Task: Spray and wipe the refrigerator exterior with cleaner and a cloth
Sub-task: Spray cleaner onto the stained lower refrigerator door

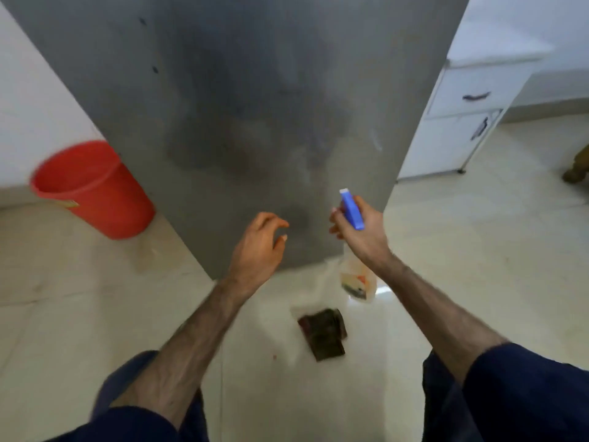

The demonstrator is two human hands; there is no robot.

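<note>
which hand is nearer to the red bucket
Left. The left hand hangs empty in front of the grey refrigerator, just to the right of the red bucket. The right hand grips the spray bottle further right.

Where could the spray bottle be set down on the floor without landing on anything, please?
Bare floor lies right of the refrigerator, toward the white cabinet. Another free patch sits between the red bucket and the left hand. It is crowded below the spray bottle in the right hand, where the dark cloth lies.
</note>
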